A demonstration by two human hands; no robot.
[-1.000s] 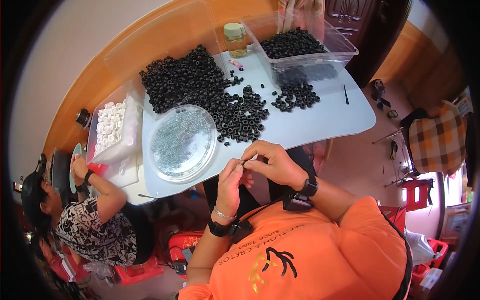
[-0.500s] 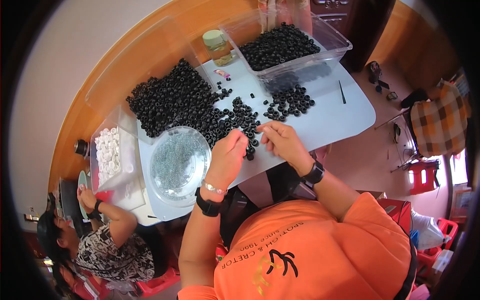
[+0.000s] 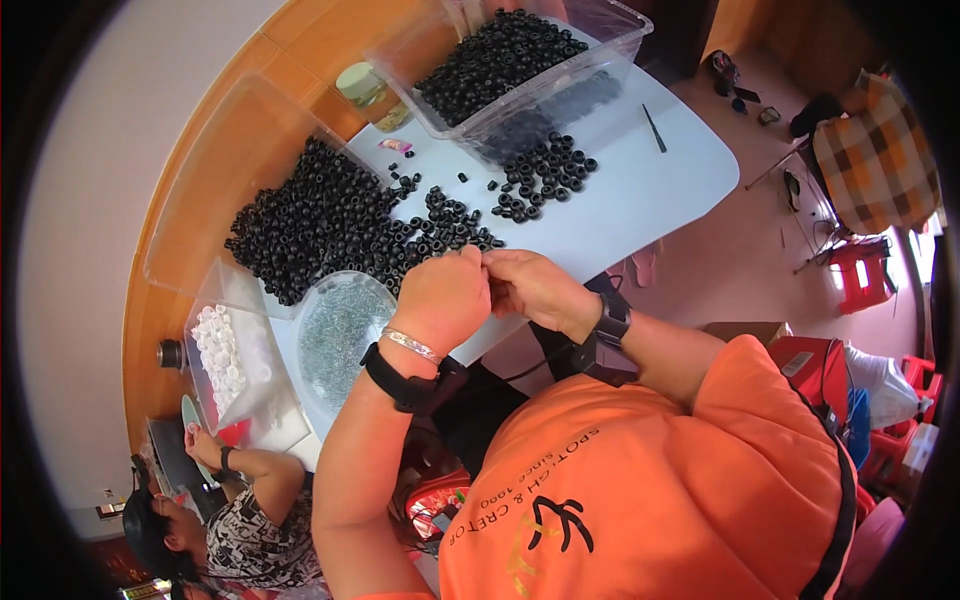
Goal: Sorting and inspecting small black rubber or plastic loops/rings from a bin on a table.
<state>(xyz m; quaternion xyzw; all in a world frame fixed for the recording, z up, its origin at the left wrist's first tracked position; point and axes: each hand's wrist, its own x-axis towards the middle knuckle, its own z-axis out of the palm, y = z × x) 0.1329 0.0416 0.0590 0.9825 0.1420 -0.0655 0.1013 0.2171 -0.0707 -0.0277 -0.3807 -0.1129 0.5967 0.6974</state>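
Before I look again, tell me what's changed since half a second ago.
The left hand and right hand, apart then, have moved toward each other and meet by the near edge of the table; anything between them is hidden. The lidded jar and thin dark pointed tool stayed where they were.

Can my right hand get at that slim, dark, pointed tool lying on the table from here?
Probably yes: only pale blue tabletop seems to lie between the bare right hand and the slim, dark, pointed tool, though that hand is close against the left hand.
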